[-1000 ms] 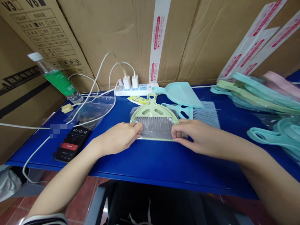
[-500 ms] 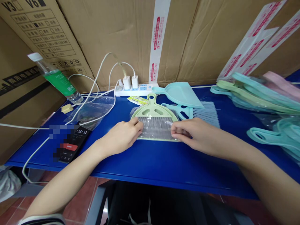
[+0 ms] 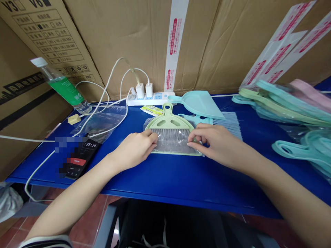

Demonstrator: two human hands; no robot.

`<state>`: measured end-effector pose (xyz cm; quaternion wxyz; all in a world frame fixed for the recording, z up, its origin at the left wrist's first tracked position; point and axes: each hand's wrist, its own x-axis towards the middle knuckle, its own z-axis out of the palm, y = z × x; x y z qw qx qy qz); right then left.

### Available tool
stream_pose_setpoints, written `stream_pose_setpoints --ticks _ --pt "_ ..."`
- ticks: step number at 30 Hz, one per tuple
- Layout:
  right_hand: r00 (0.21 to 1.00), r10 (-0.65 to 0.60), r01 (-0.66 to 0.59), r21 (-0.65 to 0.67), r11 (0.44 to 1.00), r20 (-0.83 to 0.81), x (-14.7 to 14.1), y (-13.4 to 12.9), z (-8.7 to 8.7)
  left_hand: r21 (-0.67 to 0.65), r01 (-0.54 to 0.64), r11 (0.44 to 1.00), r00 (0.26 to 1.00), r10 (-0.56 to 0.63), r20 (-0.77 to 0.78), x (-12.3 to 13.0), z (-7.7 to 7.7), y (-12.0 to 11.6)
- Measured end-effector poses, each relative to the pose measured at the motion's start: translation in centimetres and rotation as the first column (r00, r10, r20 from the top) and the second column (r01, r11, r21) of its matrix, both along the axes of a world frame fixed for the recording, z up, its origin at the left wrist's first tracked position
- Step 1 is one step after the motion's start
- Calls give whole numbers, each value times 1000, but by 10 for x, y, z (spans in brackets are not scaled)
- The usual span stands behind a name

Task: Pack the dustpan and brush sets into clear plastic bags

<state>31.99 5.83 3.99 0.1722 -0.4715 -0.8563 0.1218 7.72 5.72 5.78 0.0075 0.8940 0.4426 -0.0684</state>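
Note:
A light green hand brush (image 3: 169, 123) with grey bristles lies flat on a matching green dustpan (image 3: 178, 154), both inside a clear plastic bag (image 3: 170, 144). At the bag's left edge my left hand (image 3: 139, 144) is closed, its curled fingers gripping the plastic beside the dustpan. My right hand (image 3: 212, 139) pinches the plastic at the right edge between thumb and fingers. Just behind lie a light blue dustpan (image 3: 199, 103) and a light blue brush (image 3: 227, 125), the brush partly hidden by the dustpan and my right hand.
Wrapped dustpan sets (image 3: 289, 106) and more blue ones (image 3: 305, 151) are piled on the right. Along the back runs a power strip (image 3: 155, 100) with white cables. A phone (image 3: 84, 156), a tilted water bottle (image 3: 67, 91) and loose plastic (image 3: 103, 120) are on the left.
My right hand has shifted slightly up and its fingers now pinch the plastic at the dustpan's right side. The left hand and the green set have hardly moved.

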Motion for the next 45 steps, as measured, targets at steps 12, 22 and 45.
stream_pose_setpoints --ticks 12,22,45 --pt "997 50 -45 -79 996 60 -3 -3 -1 145 39 989 999 -42 14 -2 -4 1" --pt "997 49 -44 -101 994 52 -4 -3 0 197 94 976 992 -109 65 -5 -6 5" --pt "999 -37 40 -91 995 28 -8 -3 -3 196 -50 979 988 20 152 -7 -16 9"
